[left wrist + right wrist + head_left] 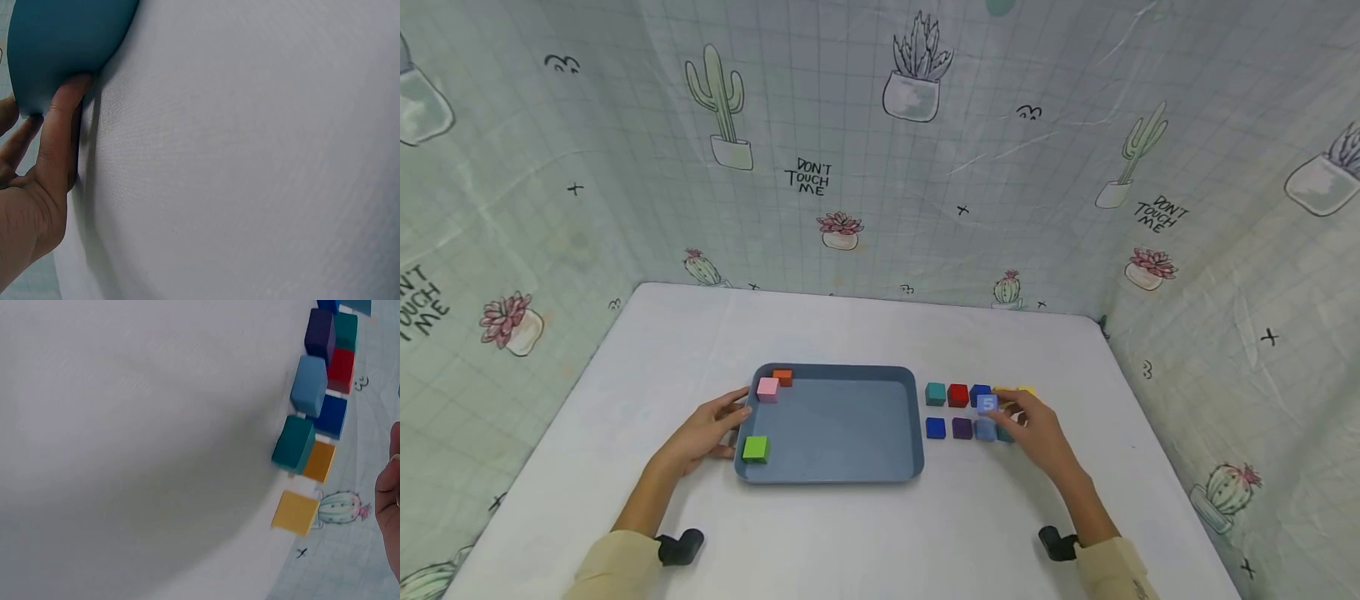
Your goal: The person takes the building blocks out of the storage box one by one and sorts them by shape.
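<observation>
My right hand (1033, 429) pinches a light blue cube (987, 404) marked with a white 5, raised above two rows of colored cubes. Below and beside it are a blue cube (936, 428), a purple cube (962, 428), a teal cube (936, 394) and a red cube (958, 395). My left hand (703, 433) touches the left side of a blue-grey tray (842, 425) with extended fingers. Inside the tray lie a pink cube (768, 390), an orange cube (782, 377) and a green cube (756, 449). The right wrist view barely catches the hand at its edge.
Yellow cubes partly show behind the right hand; one yellow cube (295, 512) stands at the end of the rows. A white table (842, 542) lies under everything. A cactus-print cloth (880, 183) hangs behind and at both sides.
</observation>
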Tool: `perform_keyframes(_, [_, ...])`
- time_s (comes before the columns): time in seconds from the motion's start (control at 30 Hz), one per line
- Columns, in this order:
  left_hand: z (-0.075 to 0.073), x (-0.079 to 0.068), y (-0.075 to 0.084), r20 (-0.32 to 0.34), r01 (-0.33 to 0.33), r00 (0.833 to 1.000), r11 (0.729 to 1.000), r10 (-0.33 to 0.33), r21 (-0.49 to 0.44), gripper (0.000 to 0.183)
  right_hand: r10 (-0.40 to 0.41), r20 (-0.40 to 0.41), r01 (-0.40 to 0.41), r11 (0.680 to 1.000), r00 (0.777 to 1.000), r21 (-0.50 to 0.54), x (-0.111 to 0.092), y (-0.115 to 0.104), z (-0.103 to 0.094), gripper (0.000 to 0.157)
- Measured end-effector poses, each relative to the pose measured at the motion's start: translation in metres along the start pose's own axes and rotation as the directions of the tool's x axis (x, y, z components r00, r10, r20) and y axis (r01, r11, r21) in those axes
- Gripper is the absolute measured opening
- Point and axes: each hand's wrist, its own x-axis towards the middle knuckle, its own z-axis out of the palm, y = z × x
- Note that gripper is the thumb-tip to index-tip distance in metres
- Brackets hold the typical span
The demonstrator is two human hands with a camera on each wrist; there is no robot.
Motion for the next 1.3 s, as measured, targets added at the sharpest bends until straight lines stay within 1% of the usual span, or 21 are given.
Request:
perform_keyframes(0.03, [0.0,0.0,0.0,0.0,0.001,1.0,1.0,-0.001,0.0,0.063,-0.003,-0.016,0.003,1.0,1.0,-0.007,-0.002,0.005,-0.001,0.045])
perform_keyframes(0.07, [0.001,0.0,0.0,0.001,0.004,1.0,1.0,-0.004,-0.001,0.063,-0.013,-0.021,0.013,1.0,1.0,-0.008,-0.003,0.015,0.0,0.045])
perform_keyframes(0.13, [0.001,0.0,0.0,0.003,0.007,1.0,1.0,-0.007,-0.001,0.064,-0.022,-0.043,0.022,1.0,0.999,0.002,-0.008,0.026,-0.003,0.044])
perform_keyframes(0.23, [0.002,0.0,0.001,0.003,0.01,1.0,1.0,-0.01,-0.001,0.064,-0.016,-0.061,0.014,0.999,0.998,-0.033,-0.014,0.049,-0.004,0.043])
perform_keyframes(0.4, [0.001,0.001,0.001,-0.003,0.015,1.0,1.0,-0.015,0.0,0.065,0.029,-0.071,-0.038,0.991,0.997,-0.131,-0.024,0.083,-0.003,0.046])
perform_keyframes(0.57, [0.001,0.002,0.001,-0.003,0.016,1.0,1.0,-0.016,0.003,0.065,0.072,-0.072,-0.082,0.986,0.995,-0.146,-0.031,0.106,-0.005,0.051])
perform_keyframes(0.7, [0.0,0.003,0.002,0.005,0.015,1.0,1.0,-0.015,0.005,0.064,0.181,0.007,-0.18,0.981,0.983,-0.076,-0.036,0.079,-0.02,0.046])
perform_keyframes(0.8, [-0.002,0.002,0.002,0.008,0.016,1.0,1.0,-0.016,0.009,0.064,0.267,0.075,-0.265,0.964,0.961,-0.037,-0.038,0.057,-0.029,0.045])
perform_keyframes(0.9, [-0.003,0.0,0.001,0.009,0.018,1.0,1.0,-0.018,0.014,0.064,0.298,0.099,-0.296,0.955,0.949,-0.033,-0.039,0.058,-0.027,0.045])
perform_keyframes(1.13, [-0.003,0.001,0.004,0.008,0.016,1.0,1.0,-0.017,0.02,0.063,0.29,0.12,-0.285,0.957,0.95,-0.054,-0.038,0.06,-0.025,0.045])
perform_keyframes(1.3, [-0.002,0.003,0.006,0.009,0.024,1.0,0.999,-0.025,0.025,0.063,0.305,0.148,-0.298,0.952,0.941,-0.072,-0.035,0.065,-0.027,0.046])
